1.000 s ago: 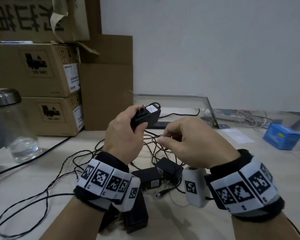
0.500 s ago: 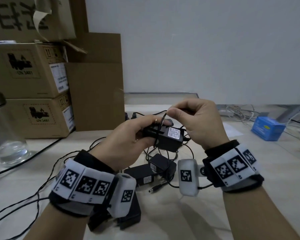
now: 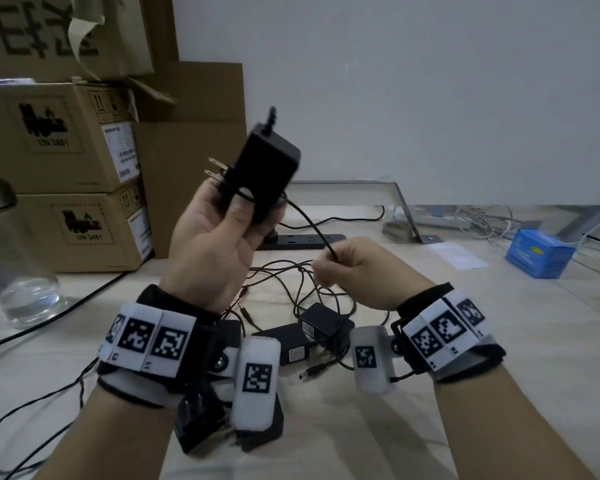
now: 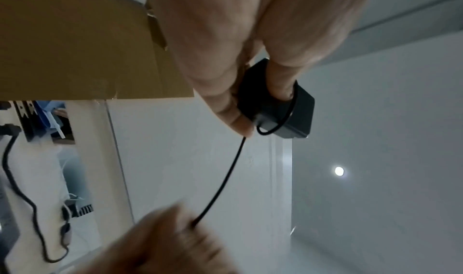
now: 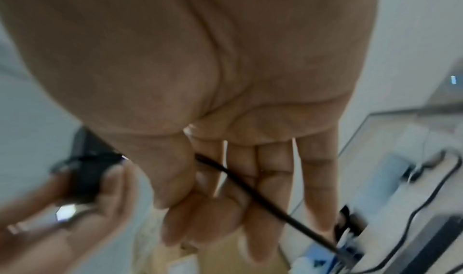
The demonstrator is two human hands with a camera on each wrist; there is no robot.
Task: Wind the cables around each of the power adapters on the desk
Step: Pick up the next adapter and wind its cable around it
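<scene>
My left hand [image 3: 222, 230] holds a black power adapter [image 3: 264, 168] raised above the desk, prongs pointing left, thumb pressing a loop of its cable against the body. The same adapter [image 4: 283, 108] shows in the left wrist view with one turn of cable around it. From it the thin black cable [image 3: 312, 226] runs down to my right hand [image 3: 354, 268], which pinches it between thumb and fingers. In the right wrist view the cable [image 5: 250, 189] crosses my fingers. Two more black adapters [image 3: 291, 344] lie on the desk between my wrists amid tangled cables [image 3: 291, 282].
Stacked cardboard boxes [image 3: 66, 174] stand at the left rear. A glass jar [image 3: 18, 271] sits at the far left. A black power strip [image 3: 305, 241] lies behind the tangle, a blue box [image 3: 537, 252] at the right. Another adapter [image 3: 201, 420] lies under my left wrist.
My left hand has lifted the adapter and turned it upright. My right hand has dropped from above the adapter to lower right, drawing the cable out.
</scene>
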